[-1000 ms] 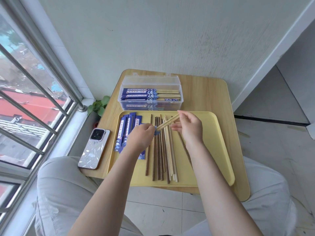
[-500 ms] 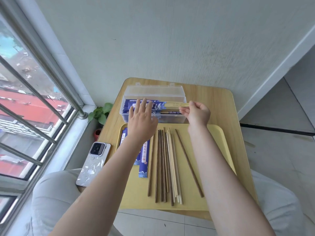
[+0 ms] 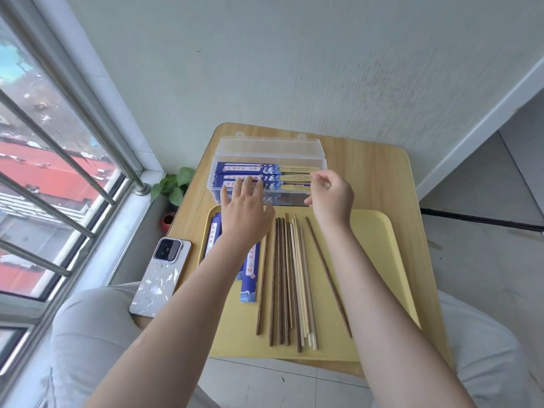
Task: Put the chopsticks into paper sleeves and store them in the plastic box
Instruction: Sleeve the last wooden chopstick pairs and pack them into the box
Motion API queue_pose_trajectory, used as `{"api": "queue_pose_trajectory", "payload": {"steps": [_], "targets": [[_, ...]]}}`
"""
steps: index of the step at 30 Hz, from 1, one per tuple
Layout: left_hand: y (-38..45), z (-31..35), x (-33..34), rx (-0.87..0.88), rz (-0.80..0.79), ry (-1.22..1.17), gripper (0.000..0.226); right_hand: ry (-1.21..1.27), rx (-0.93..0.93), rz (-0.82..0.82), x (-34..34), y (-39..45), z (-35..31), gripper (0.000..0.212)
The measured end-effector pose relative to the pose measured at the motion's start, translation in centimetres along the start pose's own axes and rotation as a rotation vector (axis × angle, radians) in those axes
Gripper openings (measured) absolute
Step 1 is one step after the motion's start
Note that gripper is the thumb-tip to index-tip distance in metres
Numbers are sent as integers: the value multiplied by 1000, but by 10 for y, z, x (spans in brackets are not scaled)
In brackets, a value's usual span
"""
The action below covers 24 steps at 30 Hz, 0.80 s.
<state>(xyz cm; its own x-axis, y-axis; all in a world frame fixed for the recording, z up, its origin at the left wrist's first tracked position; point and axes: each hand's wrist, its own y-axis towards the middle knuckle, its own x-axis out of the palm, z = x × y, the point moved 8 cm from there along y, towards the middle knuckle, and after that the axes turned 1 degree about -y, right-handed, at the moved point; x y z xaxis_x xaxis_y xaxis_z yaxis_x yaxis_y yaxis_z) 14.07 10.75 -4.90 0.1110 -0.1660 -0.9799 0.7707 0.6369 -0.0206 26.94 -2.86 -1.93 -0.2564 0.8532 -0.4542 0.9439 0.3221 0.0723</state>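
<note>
Head view: my left hand (image 3: pixel 245 213) spread flat, fingertips on sleeved pairs (image 3: pixel 250 178) in box (image 3: pixel 269 145), pressing them level. My right hand (image 3: pixel 331 195) loosely curled above bare stick ends, holds nothing I can see. To do well: tuck stick ends inside box wall, keep sleeves parallel. Count: three sleeved sets visible in box; roughly eleven loose chopsticks (image 3: pixel 290 278) on tray (image 3: pixel 379 260); empty sleeves (image 3: pixel 250 272) partly hidden, maybe three. Phone (image 3: pixel 160 278) beside tray.

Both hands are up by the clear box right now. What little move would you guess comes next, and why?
Probably the left hand draws back to pick an empty blue sleeve off the yellow tray. Neither it nor the right hand seems to hold anything, sleeved pairs already lie in the plastic box, and bare chopsticks wait on the tray.
</note>
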Motion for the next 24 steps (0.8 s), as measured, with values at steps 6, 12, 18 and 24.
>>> {"api": "queue_pose_trajectory", "payload": {"steps": [6, 12, 18, 24], "targets": [[-43, -6, -16, -33, 279, -234, 28, -190, 1, -230, 23, -39, 13, 11], [-86, -21, 25, -235, -141, -101, 20, -628, 34, -567, 45, -93, 48, 17], [-104, -22, 39, -221, -150, -142, 36, -602, -26, -524, 39, -112, 56, 17], [-106, -20, 34, -282, -154, -244, 43, -341, -22, -397, 21, -112, 57, 7]]}}
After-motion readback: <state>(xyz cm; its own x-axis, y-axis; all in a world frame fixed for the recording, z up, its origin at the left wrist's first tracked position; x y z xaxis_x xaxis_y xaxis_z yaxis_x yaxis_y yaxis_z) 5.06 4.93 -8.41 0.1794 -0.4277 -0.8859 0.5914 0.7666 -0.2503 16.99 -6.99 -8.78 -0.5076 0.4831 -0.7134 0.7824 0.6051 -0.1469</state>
